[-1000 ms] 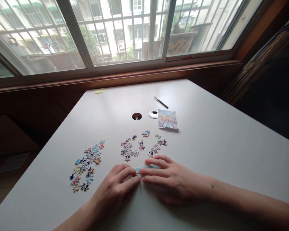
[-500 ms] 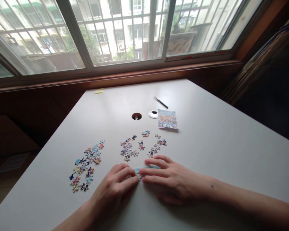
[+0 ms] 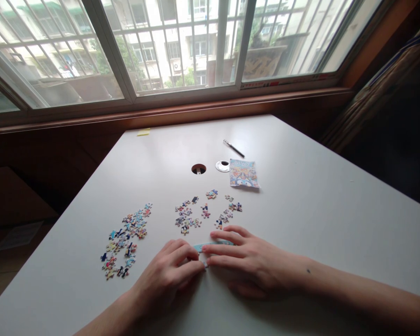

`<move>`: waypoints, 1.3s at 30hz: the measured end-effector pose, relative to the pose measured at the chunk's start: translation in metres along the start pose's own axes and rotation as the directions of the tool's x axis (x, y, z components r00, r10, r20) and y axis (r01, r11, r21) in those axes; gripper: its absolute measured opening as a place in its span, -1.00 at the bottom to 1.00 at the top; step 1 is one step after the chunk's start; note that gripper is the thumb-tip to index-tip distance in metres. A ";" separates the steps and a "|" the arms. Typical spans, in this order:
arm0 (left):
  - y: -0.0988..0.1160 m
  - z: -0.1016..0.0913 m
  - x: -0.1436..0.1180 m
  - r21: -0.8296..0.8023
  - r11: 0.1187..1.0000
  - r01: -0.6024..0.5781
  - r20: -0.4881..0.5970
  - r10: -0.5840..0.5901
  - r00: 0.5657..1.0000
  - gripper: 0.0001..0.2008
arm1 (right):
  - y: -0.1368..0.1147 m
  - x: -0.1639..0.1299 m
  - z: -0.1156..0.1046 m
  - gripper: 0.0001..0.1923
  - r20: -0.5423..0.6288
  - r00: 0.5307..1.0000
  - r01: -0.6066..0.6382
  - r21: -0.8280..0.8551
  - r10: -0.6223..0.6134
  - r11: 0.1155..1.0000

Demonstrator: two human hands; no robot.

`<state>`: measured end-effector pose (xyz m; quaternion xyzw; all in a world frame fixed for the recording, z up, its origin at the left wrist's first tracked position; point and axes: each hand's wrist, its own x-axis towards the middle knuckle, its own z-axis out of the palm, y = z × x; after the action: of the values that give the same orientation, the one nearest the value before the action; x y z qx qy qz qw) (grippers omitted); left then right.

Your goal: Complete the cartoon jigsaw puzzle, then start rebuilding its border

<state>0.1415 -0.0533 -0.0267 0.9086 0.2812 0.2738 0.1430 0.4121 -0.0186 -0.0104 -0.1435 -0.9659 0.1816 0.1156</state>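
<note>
— Where's the joined puzzle strip (image 3: 210,244)?
— Flat on the worktop (image 3: 300,210), pinned under fingertips of both the left hand (image 3: 168,275) and right hand (image 3: 251,266), loose puzzle pieces (image 3: 126,238) nearby.

Daylight from window (image 3: 182,46), overexposed; room edges dim; soft shadows under hands; wide-angle bending.

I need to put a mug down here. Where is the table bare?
Bare: the table right of the picture card, and the far strip by the sticky note. Crowded: loose puzzle pieces left, more ahead of both hands.
</note>
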 end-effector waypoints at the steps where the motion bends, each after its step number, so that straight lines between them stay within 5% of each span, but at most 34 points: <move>1: 0.000 0.000 -0.001 -0.002 1.000 0.006 -0.007 -0.006 1.000 -0.72 | 0.000 0.000 0.000 -0.43 0.000 1.000 -0.001 0.001 0.001 1.000; 39: 0.000 -0.002 -0.001 0.059 0.998 -0.036 -0.028 0.037 0.999 -0.80 | 0.001 -0.001 0.001 -0.41 0.031 0.999 -0.007 -0.006 0.007 1.000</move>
<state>0.1398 -0.0532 -0.0252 0.9133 0.2745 0.2810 0.1073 0.4126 -0.0186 -0.0117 -0.1442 -0.9677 0.1816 0.0994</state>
